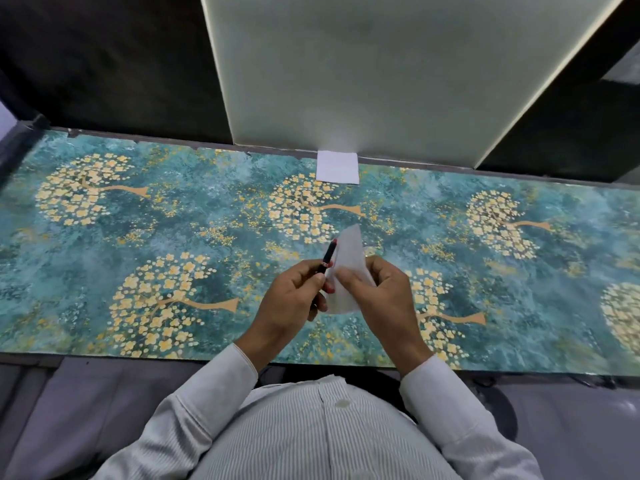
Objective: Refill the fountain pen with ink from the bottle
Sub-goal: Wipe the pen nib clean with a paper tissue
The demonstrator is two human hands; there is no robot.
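Pen (328,258) in left hand (291,299)

A pen (328,258) and a tissue (348,268) are held side by side at the frame's middle (pen on the left), above the table (104,237). A paper square (337,167) is laid behind them, at the table's far edge.

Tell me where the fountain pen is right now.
In the head view the fountain pen is near the centre, held in the left hand above the patterned mat, beside the white tissue held by the right hand.
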